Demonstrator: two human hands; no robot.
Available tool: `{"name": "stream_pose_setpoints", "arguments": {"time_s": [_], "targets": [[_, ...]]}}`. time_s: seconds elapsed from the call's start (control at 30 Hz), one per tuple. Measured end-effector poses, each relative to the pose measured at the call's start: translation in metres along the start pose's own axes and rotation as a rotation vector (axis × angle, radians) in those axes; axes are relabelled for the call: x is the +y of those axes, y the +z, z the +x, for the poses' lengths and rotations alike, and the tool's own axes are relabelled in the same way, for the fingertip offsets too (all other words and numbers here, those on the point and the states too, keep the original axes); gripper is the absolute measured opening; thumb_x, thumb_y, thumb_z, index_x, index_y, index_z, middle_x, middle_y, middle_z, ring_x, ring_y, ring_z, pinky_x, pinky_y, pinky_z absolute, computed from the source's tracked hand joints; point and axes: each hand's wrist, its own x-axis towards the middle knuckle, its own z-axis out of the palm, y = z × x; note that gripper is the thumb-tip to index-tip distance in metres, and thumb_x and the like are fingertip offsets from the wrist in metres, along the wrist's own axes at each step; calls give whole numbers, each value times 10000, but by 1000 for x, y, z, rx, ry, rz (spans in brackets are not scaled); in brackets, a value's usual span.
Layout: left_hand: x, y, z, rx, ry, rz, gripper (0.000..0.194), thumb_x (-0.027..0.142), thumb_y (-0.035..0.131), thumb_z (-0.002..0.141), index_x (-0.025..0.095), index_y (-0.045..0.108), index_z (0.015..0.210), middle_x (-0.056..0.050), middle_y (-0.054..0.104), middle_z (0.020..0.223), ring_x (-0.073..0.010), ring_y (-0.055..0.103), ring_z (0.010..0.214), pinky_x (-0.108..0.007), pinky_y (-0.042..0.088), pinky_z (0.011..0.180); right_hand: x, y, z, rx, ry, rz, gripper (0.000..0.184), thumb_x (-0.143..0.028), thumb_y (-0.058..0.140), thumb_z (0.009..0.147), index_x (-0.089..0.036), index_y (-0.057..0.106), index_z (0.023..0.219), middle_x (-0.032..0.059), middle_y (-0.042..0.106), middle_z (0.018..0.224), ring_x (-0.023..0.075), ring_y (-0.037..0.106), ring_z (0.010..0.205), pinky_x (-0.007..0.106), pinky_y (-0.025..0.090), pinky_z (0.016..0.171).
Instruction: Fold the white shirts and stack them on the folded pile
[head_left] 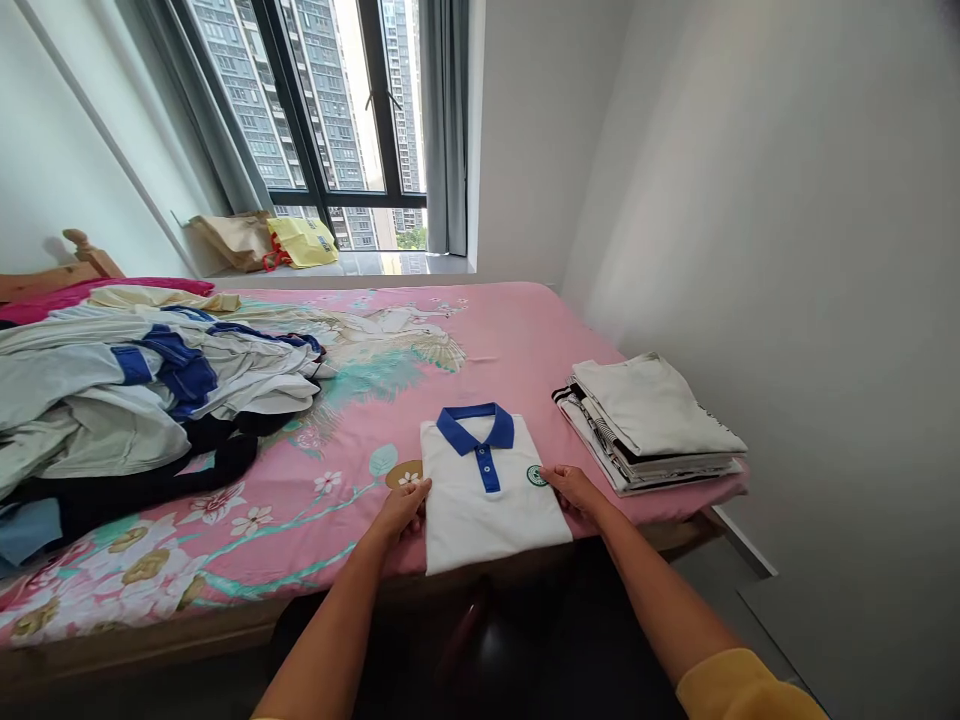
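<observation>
Shirt: folded white polo shirt with blue collar point(487, 495), round green badge, writing unreadable; at bed's point(510, 330) near edge
Hands: left hand point(403, 507), right hand point(571, 490); fingers flat, loosely spread on shirt's sides

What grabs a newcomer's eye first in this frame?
The folded white polo shirt with blue collar, at the near edge of the pink floral bedsheet, left hand and right hand on its sides. Left, a heap of unfolded white-and-blue clothes; right, a neat stack of folded garments.

Two bare forearms, yellow sleeve point(739, 685) on the right arm, no rings
</observation>
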Motion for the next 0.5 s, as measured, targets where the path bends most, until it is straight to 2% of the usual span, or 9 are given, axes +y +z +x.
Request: {"name": "stream_pose_setpoints", "arguments": {"time_s": [0.13,0.3,0.5], "targets": [[-5,0,-21,-103,-12,19,433,604,618,667,195,477,652,69,462,424,-62,365,310,-195,147,341,5,2,-8,32,10,17,376,-530,650,672,-171,547,721,-74,434,490,52,308,383,197,205,366],[-19,5,-41,-155,-19,28,441,635,566,688,211,470,619,41,483,382,-102,412,317,-218,224,359,14,6,-20,22,20,41,384,-527,670,634,-170,555,717,-65,460,515,63,353,416,196,240,387],[-38,16,-47,-27,15,-4,435,604,505,731,225,377,560,56,429,375,-87,367,318,-224,202,380,22,8,-33,71,21,35,383,-539,616,647,-169,551,721,-50,473,541,77,382,448,202,278,406]]}}
